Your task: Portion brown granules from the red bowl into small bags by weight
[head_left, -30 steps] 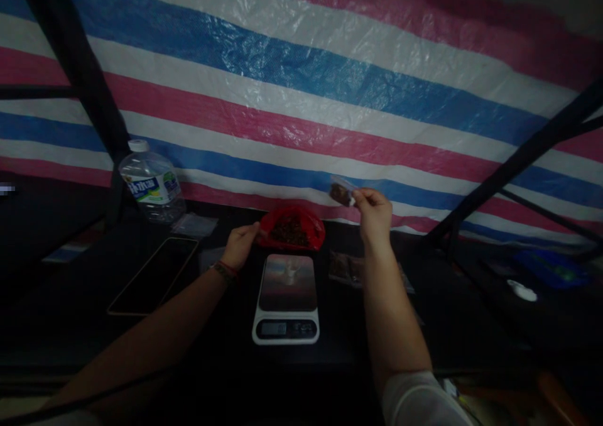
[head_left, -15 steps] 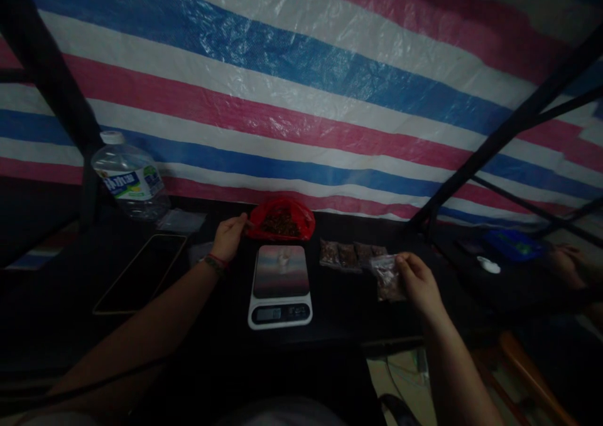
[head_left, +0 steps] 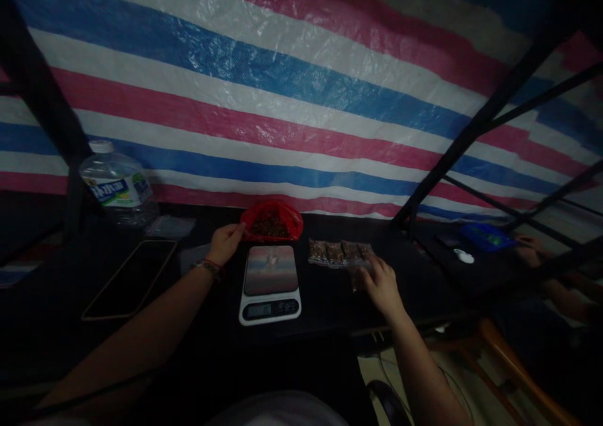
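Note:
My left hand [head_left: 227, 242] pinches the left edge of a red plastic bag [head_left: 296, 222], which lies open with dark brown bits [head_left: 270, 225] inside. In front of that bag sits a white kitchen scale [head_left: 270, 316] with a shiny plate; a small pale spot shows on the plate, too blurred to name. To its right lie several small clear bags [head_left: 335, 253] filled with brown bits, side by side in a row. My right hand [head_left: 384, 284] has its fingers closed on another small clear bag [head_left: 354, 278], low at the row's near right end. The fingers partly hide this bag.
At the left are a smartphone [head_left: 129, 279], flat clear bags [head_left: 170, 226] and a large clear bottle [head_left: 120, 190]. A striped sheet [head_left: 264, 118] hangs behind the black table. Far right, another person's hand [head_left: 530, 250] is near a blue bag [head_left: 487, 237] and a white object [head_left: 464, 256].
My right hand has moved left and lowered the small clear bag beside the row. My left hand stays at the red bag's edge. The view has shifted slightly to the right.

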Demonstrator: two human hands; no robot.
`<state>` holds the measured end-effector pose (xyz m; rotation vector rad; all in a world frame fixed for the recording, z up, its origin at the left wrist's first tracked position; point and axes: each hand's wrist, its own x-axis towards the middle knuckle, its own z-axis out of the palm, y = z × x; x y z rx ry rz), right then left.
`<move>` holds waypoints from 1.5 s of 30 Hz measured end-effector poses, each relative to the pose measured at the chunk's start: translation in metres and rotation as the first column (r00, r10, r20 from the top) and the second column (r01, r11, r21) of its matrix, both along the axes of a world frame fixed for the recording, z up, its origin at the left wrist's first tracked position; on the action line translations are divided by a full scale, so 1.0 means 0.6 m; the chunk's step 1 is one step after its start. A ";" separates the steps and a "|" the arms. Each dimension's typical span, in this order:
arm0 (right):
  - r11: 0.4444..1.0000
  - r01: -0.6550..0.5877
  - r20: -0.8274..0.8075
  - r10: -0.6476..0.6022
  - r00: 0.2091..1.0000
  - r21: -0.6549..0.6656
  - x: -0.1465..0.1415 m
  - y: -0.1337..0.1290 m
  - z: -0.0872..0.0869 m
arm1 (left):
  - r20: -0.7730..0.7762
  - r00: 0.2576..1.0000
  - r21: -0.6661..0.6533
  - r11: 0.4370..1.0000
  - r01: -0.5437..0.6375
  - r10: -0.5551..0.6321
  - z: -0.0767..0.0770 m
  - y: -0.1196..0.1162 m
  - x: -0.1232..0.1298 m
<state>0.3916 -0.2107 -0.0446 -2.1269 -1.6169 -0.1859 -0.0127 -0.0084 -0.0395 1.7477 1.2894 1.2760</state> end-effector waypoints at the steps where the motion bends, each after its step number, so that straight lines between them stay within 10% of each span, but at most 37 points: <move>1: 0.997 -0.008 0.036 0.010 0.999 -0.073 -0.010 -0.010 -0.006 | -0.007 1.000 0.004 1.000 -0.001 0.001 -0.003 0.002 -0.001; 5: 0.932 0.053 0.130 -0.007 0.991 -0.359 -0.035 -0.040 -0.030 | -0.058 0.998 0.018 1.000 -0.018 0.019 -0.014 0.007 -0.003; 11: 0.905 0.134 0.177 -0.066 0.982 -0.404 -0.026 -0.052 -0.050 | -0.175 0.980 0.038 0.995 -0.090 0.095 0.028 0.016 -0.024; 16: 0.979 0.148 0.181 -0.122 0.976 -0.142 -0.025 -0.061 -0.044 | -0.532 0.825 -0.135 0.981 0.142 -0.193 0.072 0.011 -0.077; 22: 0.979 0.013 0.160 -0.046 0.986 0.204 -0.053 -0.059 -0.015 | -0.771 0.575 -0.219 0.962 0.163 -0.273 0.025 -0.021 -0.125; 28: 0.947 -0.179 0.161 0.140 0.977 0.266 -0.085 -0.036 0.013 | -0.753 0.611 -0.180 0.969 0.167 -0.245 -0.005 -0.016 -0.139; 36: 0.881 -0.322 0.013 0.338 0.941 0.347 -0.128 0.026 0.052 | -0.607 0.790 0.088 0.981 0.171 -0.084 0.024 -0.034 -0.129; 45: 0.701 -0.687 -0.441 0.687 0.578 0.190 -0.274 0.179 0.162 | -0.614 0.789 0.402 0.849 0.342 -0.027 0.121 -0.068 -0.036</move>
